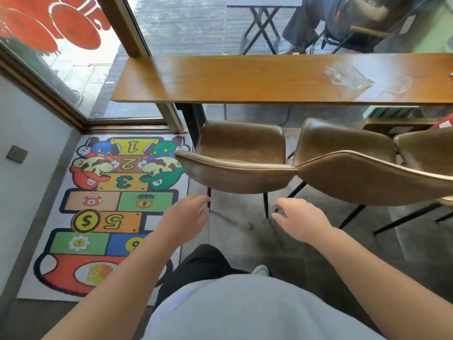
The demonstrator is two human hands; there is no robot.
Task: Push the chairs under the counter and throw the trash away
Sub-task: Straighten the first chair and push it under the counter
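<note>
A long wooden counter runs along the window. Clear plastic wrapper trash lies on its right part. Three brown leather chairs stand in front of it: the left chair, the middle chair and a third chair at the right edge. The left chair's seat is partly under the counter, and its backrest faces me. My left hand and my right hand hover just below that backrest, fingers apart, touching nothing.
A colourful hopscotch rug covers the floor to the left, by a grey wall. A wooden window frame post rises at the counter's left end. Outside the glass, a person sits at a folding table. Grey floor tiles lie under me.
</note>
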